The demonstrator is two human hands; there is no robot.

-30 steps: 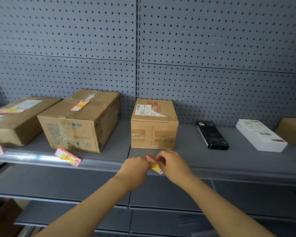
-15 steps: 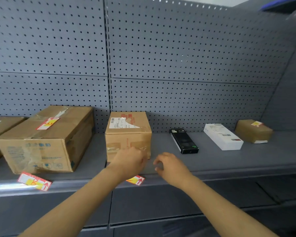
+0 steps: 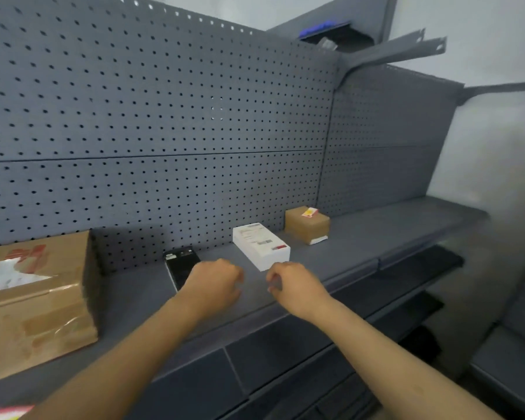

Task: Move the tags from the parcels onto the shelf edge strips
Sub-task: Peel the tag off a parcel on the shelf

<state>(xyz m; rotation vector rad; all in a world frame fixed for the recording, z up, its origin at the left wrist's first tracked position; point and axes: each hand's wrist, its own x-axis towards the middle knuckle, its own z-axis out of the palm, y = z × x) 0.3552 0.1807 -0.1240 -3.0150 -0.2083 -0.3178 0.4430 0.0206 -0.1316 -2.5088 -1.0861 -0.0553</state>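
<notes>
At the bottom left corner, a red and yellow tag [image 3: 8, 412] shows at the front edge of the grey shelf [image 3: 361, 237], blurred and cut off by the frame. Above it a large cardboard parcel [image 3: 34, 304] stands on the shelf with a torn white label on its top. To its right a black flat box [image 3: 181, 266] lies against the pegboard backing [image 3: 164, 116], its near end hidden behind the left hand [image 3: 214, 287]. That hand hovers over the shelf with its fingers curled into a loose fist; its grip is closed and holds nothing that can be seen. Just beside it, with a bare gap of shelf between them, the right hand [image 3: 294, 286] hangs with its fingers curled inward, thumb and fingertips near each other; whether they pinch anything cannot be told. Behind the right hand a white box [image 3: 261, 245] lies on the shelf, near but apart from the knuckles. Further right and back, a small cardboard parcel [image 3: 307, 225] carries a second tag [image 3: 309, 212] on its top, well apart from both hands.
</notes>
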